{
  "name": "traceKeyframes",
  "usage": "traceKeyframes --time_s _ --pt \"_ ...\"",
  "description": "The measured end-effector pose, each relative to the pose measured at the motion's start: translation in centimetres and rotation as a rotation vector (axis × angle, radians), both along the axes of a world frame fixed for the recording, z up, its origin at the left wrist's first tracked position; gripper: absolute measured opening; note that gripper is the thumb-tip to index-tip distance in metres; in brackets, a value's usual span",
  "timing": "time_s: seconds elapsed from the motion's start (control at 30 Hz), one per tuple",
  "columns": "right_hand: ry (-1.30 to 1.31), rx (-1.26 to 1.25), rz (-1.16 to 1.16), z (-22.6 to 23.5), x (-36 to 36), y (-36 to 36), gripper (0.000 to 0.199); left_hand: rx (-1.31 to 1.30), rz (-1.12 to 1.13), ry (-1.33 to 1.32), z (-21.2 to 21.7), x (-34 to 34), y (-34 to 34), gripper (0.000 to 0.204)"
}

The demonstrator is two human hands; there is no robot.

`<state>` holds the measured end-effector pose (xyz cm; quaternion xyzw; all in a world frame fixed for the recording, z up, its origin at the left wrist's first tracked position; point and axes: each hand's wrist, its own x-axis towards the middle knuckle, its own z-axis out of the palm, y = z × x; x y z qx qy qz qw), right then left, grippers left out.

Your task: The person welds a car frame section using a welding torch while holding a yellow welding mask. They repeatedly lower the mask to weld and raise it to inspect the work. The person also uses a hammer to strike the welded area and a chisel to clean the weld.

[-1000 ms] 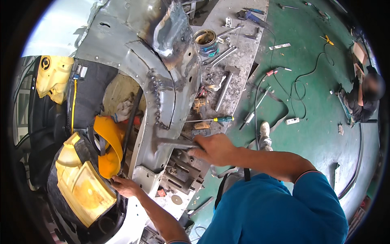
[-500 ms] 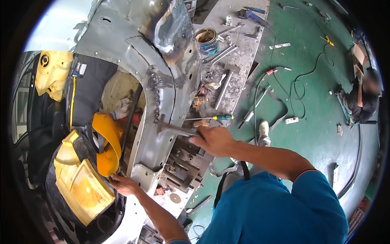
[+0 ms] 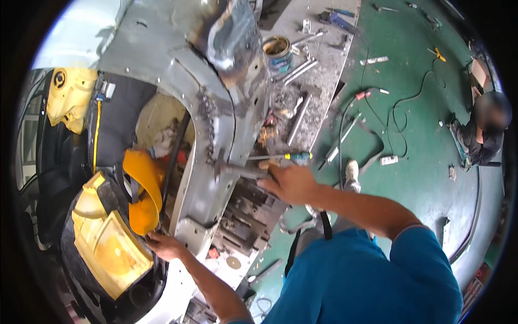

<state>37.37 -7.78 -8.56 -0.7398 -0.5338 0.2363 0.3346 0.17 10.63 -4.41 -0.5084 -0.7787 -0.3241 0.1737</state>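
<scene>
My right hand [image 3: 294, 184] is closed round the handle of a hammer [image 3: 243, 171]. The hammer's head is over the bare grey metal body panel [image 3: 202, 186], just below a row of dark weld spots [image 3: 209, 127]; whether it touches the metal I cannot tell. A long open seam curves down the panel to the right of those spots. My left hand [image 3: 164, 246] is at the lower end of an orange curved shell [image 3: 144, 216] with a dark strap, its fingers curled. What these fingers grip, if anything, is hidden. A pale yellow foam-like block [image 3: 116, 251] lies left of that hand.
Right of the panel, a grey worktop [image 3: 324, 70] bears an open can [image 3: 278, 49], wrenches, a steel bar and a screwdriver [image 3: 298, 156] with a green-yellow handle. Cables [image 3: 402, 121] and a strap lie on the green floor. A person [image 3: 483, 129] sits at the far right.
The hammer and my right hand have shifted slightly to the right. My left hand stays in place by the orange shell. The view has moved a little.
</scene>
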Motion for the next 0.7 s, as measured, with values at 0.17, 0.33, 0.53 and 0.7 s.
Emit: traceKeyframes --time_s 0.17,0.33,0.53,0.7 --pt "0.062 0.319 0.266 5.3 -1.4 -1.3 0.049 0.117 -0.120 0.028 -0.7 0.1 0.1 0.058" --pt "-0.090 0.101 0.335 4.1 0.3 -0.6 0.052 0.025 -0.011 0.016 -0.4 -0.1 0.2 0.059" --pt "0.246 0.001 0.091 0.1 2.0 0.3 0.061 0.017 0.014 -0.012 -0.2 0.2 0.4 0.057" --pt "0.597 0.067 0.049 1.3 2.8 -0.9 0.044 0.080 -0.034 -0.072 -0.8 -0.1 0.2 0.055"
